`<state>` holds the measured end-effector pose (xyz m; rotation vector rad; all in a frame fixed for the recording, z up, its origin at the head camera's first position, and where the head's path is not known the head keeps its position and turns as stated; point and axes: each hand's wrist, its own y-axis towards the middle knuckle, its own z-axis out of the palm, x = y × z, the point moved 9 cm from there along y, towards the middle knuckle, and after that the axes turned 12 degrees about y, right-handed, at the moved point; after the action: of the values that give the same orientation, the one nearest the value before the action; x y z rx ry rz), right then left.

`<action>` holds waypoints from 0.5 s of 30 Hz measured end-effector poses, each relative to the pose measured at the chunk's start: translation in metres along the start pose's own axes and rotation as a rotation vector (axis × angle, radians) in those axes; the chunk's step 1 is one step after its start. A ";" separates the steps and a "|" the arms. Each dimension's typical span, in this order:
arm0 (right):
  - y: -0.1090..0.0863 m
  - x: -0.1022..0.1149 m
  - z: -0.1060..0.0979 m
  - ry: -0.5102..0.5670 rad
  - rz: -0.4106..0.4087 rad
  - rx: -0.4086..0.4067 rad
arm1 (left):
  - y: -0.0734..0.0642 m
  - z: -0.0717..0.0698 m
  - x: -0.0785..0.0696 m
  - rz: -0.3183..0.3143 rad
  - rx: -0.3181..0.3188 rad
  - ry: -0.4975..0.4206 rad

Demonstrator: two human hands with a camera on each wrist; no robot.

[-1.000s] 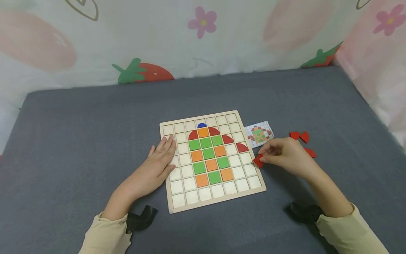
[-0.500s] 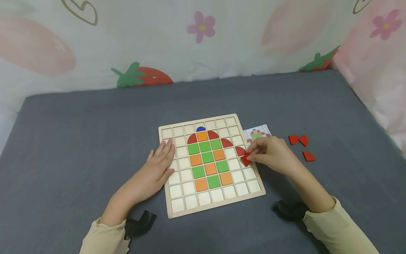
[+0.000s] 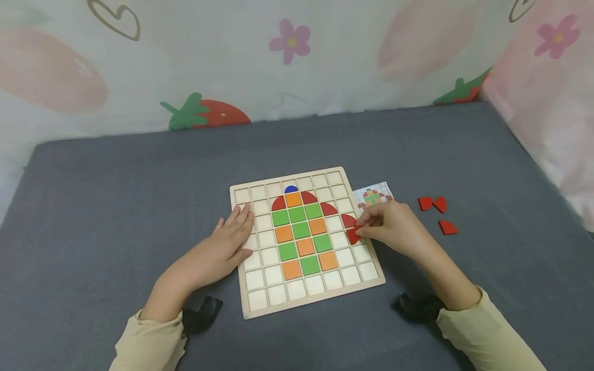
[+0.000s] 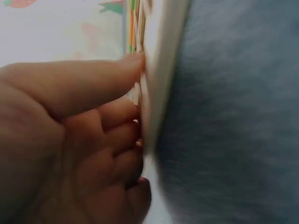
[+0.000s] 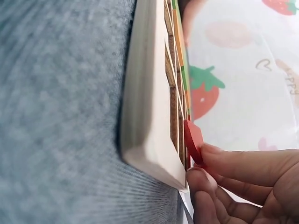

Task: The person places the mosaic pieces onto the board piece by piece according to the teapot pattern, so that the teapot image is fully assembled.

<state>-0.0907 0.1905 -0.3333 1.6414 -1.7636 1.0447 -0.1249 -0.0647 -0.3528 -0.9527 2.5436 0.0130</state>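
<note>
A wooden grid board (image 3: pixel 313 296) lies slightly turned on the grey cloth, with green and orange squares, red quarter-circle pieces and a blue half-circle set in its cells. My left hand (image 3: pixel 225 242) rests on the board's left edge, fingers straight; in the left wrist view its thumb touches the rim. Between thumb and fingertips my right hand (image 3: pixel 394 226) pinches a red quarter-circle piece (image 3: pixel 353 235) over a cell in the right column, just below a red piece lying there. The right wrist view shows this piece (image 5: pixel 193 140) tilted against the grid, partly hidden by the fingers.
A printed pattern card (image 3: pixel 373 194) lies by the board's right edge, partly covered by the right hand. Farther right are several loose red quarter-circle pieces (image 3: pixel 448 227). A patterned curtain (image 3: pixel 325 62) hangs behind the table's back edge.
My right hand has carried the red piece leftward from beside the board's right edge to over the right-column cell. The left hand stays in place on the board.
</note>
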 end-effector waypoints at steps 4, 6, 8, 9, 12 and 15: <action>0.000 0.001 0.001 -0.032 -0.005 -0.003 | 0.003 -0.004 0.000 0.015 0.019 0.037; 0.000 0.002 0.001 -0.033 -0.010 0.001 | 0.003 -0.004 0.000 0.016 0.024 0.038; 0.000 0.002 0.002 -0.023 -0.017 0.002 | 0.002 -0.002 0.001 0.016 0.027 0.030; 0.000 0.002 0.002 -0.016 -0.020 0.000 | 0.002 -0.002 0.001 0.014 0.028 0.023; -0.001 0.002 0.001 -0.003 -0.029 -0.008 | 0.001 -0.001 0.002 0.004 0.023 0.010; -0.001 0.003 -0.001 0.004 -0.038 -0.012 | 0.001 -0.002 0.002 -0.001 0.013 0.009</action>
<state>-0.0898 0.1894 -0.3307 1.6574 -1.7263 1.0174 -0.1277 -0.0655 -0.3514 -0.9511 2.5477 -0.0083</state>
